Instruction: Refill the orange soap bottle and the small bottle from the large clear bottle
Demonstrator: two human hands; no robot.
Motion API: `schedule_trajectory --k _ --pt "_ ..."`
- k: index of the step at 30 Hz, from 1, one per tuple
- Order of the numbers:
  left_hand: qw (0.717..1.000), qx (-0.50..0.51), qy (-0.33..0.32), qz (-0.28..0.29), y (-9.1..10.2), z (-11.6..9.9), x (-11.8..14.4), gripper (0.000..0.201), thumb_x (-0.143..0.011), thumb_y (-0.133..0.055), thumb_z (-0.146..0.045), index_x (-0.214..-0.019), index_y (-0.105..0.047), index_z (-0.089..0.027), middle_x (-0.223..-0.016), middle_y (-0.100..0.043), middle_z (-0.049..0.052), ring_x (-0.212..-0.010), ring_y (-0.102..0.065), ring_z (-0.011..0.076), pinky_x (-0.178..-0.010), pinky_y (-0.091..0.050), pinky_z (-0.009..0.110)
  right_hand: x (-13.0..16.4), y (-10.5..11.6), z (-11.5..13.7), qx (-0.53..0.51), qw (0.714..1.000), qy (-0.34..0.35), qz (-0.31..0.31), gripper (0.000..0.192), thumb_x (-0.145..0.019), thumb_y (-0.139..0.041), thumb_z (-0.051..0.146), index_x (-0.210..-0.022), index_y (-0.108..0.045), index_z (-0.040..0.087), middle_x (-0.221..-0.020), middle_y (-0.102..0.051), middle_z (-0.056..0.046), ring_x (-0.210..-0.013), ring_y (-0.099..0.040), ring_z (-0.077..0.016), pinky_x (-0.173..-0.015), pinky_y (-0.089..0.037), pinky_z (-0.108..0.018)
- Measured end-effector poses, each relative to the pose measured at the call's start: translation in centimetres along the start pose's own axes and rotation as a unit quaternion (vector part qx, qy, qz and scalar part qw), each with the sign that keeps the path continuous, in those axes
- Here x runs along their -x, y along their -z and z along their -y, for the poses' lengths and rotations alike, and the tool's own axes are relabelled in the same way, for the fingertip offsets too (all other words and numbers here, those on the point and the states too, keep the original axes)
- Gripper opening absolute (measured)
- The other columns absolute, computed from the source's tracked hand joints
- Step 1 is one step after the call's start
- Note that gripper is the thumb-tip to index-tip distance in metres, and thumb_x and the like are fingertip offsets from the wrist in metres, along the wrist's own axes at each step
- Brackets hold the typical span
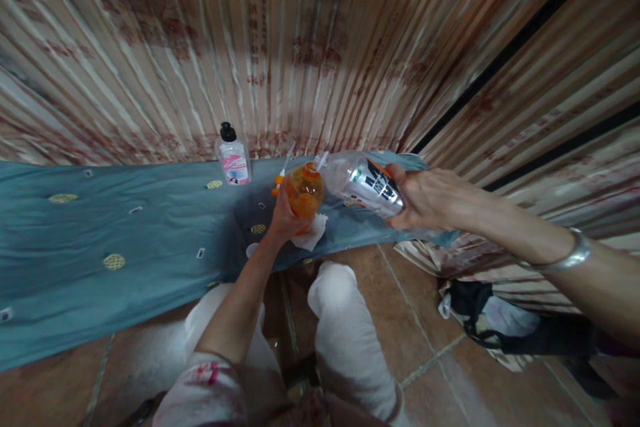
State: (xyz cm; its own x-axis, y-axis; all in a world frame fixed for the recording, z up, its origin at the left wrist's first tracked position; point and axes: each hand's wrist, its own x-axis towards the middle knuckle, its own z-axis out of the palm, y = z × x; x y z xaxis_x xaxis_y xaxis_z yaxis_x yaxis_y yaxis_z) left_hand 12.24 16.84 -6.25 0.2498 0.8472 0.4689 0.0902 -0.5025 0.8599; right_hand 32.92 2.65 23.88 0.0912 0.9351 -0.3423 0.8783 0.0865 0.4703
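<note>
My left hand (pixel 287 219) is wrapped round a round orange see-through bottle (pixel 306 192), its uncapped mouth facing up. With my right hand (pixel 417 197) I grip a clear plastic bottle (pixel 357 180) with a silver and black label. That bottle is tilted well over, its neck at the orange bottle's mouth; whether liquid flows is too blurred to tell. An orange spray head (pixel 279 181) with a thin tube lies just left of the orange bottle. Under the orange bottle is a white tissue (pixel 311 233), partly hidden by my left hand.
A clear bottle (pixel 234 160) with a black cap and pink label stands at the back of the blue-green cloth (pixel 165 227). Pleated curtains (pixel 210 47) hang behind and to the right. Dark bags or clothes (pixel 480 310) lie on the tiled floor (pixel 390 320).
</note>
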Motion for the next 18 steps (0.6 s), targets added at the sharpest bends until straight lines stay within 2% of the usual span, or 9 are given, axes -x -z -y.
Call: schedule_trajectory --k 13,18 --pt "1.0 -0.006 -0.015 -0.003 -0.3 0.3 0.03 0.132 -0.068 -0.098 -0.033 -0.176 -0.025 -0.017 -0.171 -0.053 0.028 -0.159 -0.057 0.0439 -0.135 -0.047 0.063 -0.11 -0.24 -0.14 0.001 1.0 0.004 -0.006 0.072 -0.097 -0.073 0.054 -0.15 -0.053 0.01 -0.103 -0.085 -0.017 -0.096 -0.083 -0.0402 -0.063 -0.039 -0.036" --pt "1.0 -0.013 -0.002 0.001 0.01 0.08 0.0 0.131 -0.066 -0.099 -0.033 -0.175 -0.027 -0.017 -0.171 -0.053 0.027 -0.162 -0.054 0.0444 -0.137 -0.044 0.061 -0.03 -0.07 -0.02 0.003 1.0 -0.001 0.0 0.075 -0.097 -0.073 0.057 -0.151 -0.053 0.009 -0.104 -0.085 -0.019 -0.101 -0.083 -0.0421 -0.065 -0.041 -0.037"
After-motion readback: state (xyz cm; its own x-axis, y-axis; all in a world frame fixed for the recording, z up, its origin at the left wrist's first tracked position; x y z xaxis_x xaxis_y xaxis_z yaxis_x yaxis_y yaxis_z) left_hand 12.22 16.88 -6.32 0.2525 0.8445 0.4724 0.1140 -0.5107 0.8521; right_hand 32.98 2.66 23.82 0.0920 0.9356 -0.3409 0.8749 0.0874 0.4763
